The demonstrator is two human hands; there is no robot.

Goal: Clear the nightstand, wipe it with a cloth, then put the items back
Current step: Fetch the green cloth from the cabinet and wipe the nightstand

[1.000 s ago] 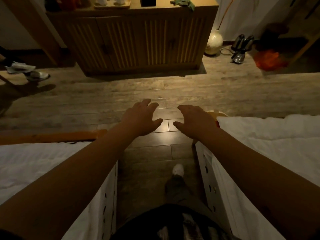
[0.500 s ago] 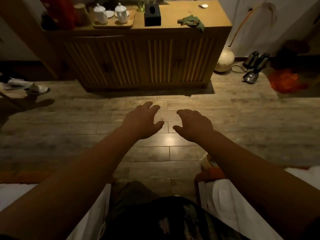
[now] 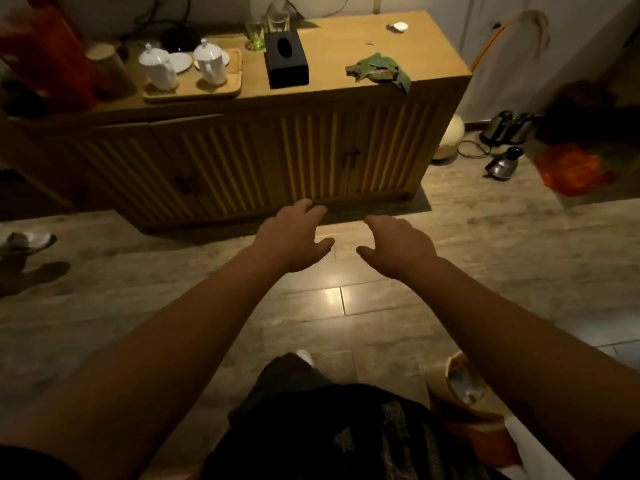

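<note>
Presently: a person stands facing the wooden cabinet (image 3: 242,157), nothing yet cleared.
Left hand (image 3: 291,237): empty, fingers loosely spread, held out in front of the cabinet's base.
Right hand (image 3: 398,244): empty, fingers relaxed and slightly curved, just beside the left, apart from it.
Green cloth (image 3: 379,71): crumpled on the cabinet top, at its front right edge, one corner hanging over.
Black tissue box (image 3: 285,62): on the cabinet top, near its middle.
Wooden tray (image 3: 194,91): on the cabinet top, left of the tissue box, bearing two white lidded cups (image 3: 157,69) and saucers.
Glasses (image 3: 266,29): on the cabinet top, behind the tissue box.
Kettles (image 3: 509,128): on the floor to the cabinet's right, cords trailing.
Risk, judged: the cups could topple if the tray is lifted tilted; the glasses could be knocked when the tissue box is reached for; the cloth could slip off the edge.
Writing: none legible; light too dim.
</note>
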